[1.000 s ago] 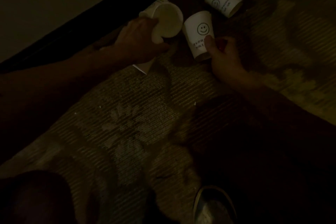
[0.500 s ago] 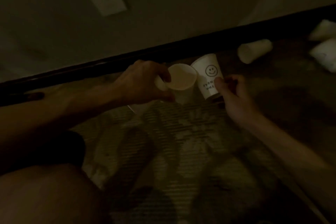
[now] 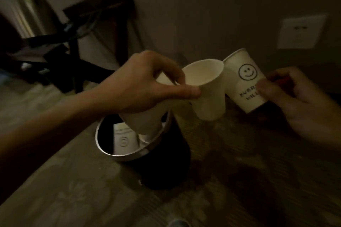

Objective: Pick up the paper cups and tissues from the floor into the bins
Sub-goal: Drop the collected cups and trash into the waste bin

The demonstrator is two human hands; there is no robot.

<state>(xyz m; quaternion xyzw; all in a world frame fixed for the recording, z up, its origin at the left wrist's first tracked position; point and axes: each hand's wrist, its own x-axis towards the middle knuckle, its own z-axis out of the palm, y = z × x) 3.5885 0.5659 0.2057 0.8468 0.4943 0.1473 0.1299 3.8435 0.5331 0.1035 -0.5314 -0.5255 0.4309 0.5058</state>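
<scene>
— Both hands are up off the carpet (image 3: 73, 190) w/ their cups vs 0.5 s ago; view now has a bin below, not the skirting.
— Cups look like?
— All white paper. Centre, the plain cup (image 3: 206, 96): mouth tilted toward cam, inside pale. On its right, the smiley cup (image 3: 243, 83): black smiley + part-hidden lettering, leaning left, rim right beside plain cup's, looks touching. Lower, the 3rd cup (image 3: 142, 121), base pointing down.
— Grip?
— The left hand (image 3: 145, 84) grasps two: thumb on plain cup's outer wall, index hooked over its rim. 3rd cup sits under the palm; fingers there hidden, can't tell how it's held. The right hand (image 3: 295, 101) is curled round smiley cup's lower half, thumb across the lettering.
— Where vs. the bin (image 3: 127, 158)?
— It's dark w/ metal rim, on the carpet. 3rd cup hangs over its mouth. Plain cup is above & right of rim; smiley cup further right, not over it. Another cup, the bin cup (image 3: 125, 140), lies inside.
— Else?
— Wall socket (image 3: 300, 31) top right.
</scene>
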